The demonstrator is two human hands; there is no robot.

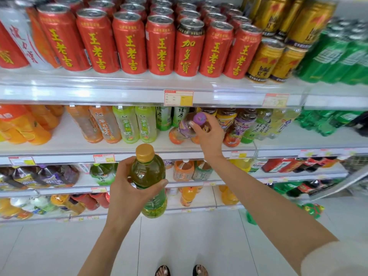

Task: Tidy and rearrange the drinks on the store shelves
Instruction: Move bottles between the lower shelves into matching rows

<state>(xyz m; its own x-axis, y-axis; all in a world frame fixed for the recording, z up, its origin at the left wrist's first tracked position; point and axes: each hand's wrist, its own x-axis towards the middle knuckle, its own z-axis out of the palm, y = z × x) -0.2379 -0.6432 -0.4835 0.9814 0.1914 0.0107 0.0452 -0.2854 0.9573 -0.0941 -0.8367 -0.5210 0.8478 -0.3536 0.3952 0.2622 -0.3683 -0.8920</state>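
We are gripping a clear plastic bottle of green tea with a gold cap [148,172] in our left hand [127,188], just below the centre of the frame, fingers and thumb curling round its shoulder. Our right hand [209,136] is reaching to the white middle shelf [79,150], right of centre, and its fingers are wrapping the top of a tilted purple-capped plastic bottle [196,122]. Tall red cans [129,42] are lining the top of the frame.

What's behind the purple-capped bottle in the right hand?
Behind the purple-capped bottle stand green-tea bottles and an orange-labelled bottle. The right hand covers whatever is further right.
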